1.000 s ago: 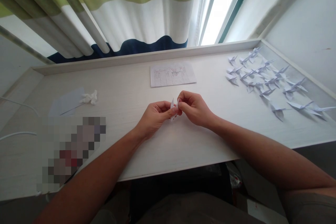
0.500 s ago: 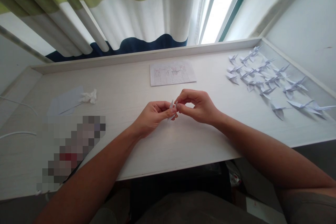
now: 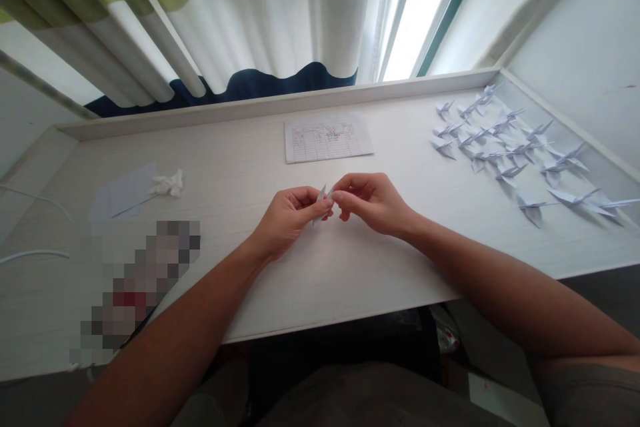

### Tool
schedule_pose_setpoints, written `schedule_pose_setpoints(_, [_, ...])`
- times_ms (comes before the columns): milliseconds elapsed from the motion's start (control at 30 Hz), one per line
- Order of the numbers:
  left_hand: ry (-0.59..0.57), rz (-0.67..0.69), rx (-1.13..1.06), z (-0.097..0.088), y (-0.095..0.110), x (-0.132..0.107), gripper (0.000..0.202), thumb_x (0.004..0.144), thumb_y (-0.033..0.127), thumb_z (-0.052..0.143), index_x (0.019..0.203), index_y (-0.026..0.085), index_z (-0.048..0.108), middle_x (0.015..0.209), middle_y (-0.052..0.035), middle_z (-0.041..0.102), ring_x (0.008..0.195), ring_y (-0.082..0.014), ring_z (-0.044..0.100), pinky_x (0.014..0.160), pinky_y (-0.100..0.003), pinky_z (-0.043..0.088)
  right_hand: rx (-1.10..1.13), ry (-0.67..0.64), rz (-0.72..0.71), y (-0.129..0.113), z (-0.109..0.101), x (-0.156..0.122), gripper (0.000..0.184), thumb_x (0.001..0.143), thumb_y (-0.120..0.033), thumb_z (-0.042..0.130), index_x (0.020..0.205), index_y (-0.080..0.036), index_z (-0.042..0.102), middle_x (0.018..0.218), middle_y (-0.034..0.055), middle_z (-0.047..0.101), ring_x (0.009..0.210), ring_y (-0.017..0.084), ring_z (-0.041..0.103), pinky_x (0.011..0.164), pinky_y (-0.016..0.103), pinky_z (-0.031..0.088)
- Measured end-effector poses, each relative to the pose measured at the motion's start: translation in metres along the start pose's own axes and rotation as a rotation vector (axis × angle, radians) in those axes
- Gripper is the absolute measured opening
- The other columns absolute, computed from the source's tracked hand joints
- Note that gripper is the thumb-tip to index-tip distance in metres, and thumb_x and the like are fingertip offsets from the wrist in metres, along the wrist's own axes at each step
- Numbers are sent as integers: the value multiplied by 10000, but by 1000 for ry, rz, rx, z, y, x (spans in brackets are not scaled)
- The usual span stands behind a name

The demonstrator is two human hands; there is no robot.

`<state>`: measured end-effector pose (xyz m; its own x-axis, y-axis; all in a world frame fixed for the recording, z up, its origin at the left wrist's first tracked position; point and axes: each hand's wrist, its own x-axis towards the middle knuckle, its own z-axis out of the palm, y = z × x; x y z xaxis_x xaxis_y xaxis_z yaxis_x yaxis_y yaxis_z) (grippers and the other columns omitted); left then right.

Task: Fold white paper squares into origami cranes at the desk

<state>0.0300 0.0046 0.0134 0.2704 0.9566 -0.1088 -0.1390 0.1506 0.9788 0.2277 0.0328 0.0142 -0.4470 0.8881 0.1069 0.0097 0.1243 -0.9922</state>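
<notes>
A small, narrow piece of folded white paper (image 3: 321,195) with pointed ends is held over the middle of the desk. My left hand (image 3: 289,219) is closed on it, thumb pressed flat along one side. At its right-hand point, my right hand (image 3: 376,203) pinches with thumb and index finger, the other fingers curled beneath. Fingers hide much of the paper, so its full shape does not show. Several folded white paper cranes (image 3: 510,173) stand grouped on the right side of the desk.
A sheet with a printed table (image 3: 329,140) lies beyond my hands. To the left are flat white paper sheets (image 3: 123,192), a crumpled tissue (image 3: 169,183), a blurred-out object (image 3: 145,280) and white cables (image 3: 35,255). A raised rim (image 3: 280,103) borders the desk's back.
Both hands stay together, and the left has shifted slightly left with the folded paper. The right hand's thumb and fingers have changed position slightly at the paper's point.
</notes>
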Motion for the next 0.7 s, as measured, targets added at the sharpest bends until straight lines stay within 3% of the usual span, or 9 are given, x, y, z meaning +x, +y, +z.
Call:
schedule_pose_setpoints(200, [-7, 18, 54, 2, 2, -3, 336, 762, 451, 937, 768, 156, 777, 733, -31, 716, 716, -144, 623, 733, -295, 498, -78, 14, -53, 4, 3, -2, 305, 862, -465, 833, 836, -169, 768, 743, 46, 774, 598, 146, 672, 568, 289, 567])
schedule_pose_setpoints(500, [-26, 47, 58, 4, 2, -4, 328, 778, 457, 930, 815, 164, 786, 808, -62, 785, 772, -174, 693, 732, -310, 523, 35, 71, -89, -3, 7, -4, 214, 894, -322, 748, 741, -177, 712, 666, 17, 727, 576, 135, 654, 559, 282, 555])
schedule_pose_setpoints(700, [49, 45, 102, 2, -1, -4, 307, 729, 415, 959, 789, 169, 786, 767, -33, 745, 713, -148, 641, 685, -294, 505, 89, 77, -29, -1, 1, 1, 234, 908, -365, 693, 783, -173, 742, 659, -4, 691, 553, 129, 654, 549, 283, 563])
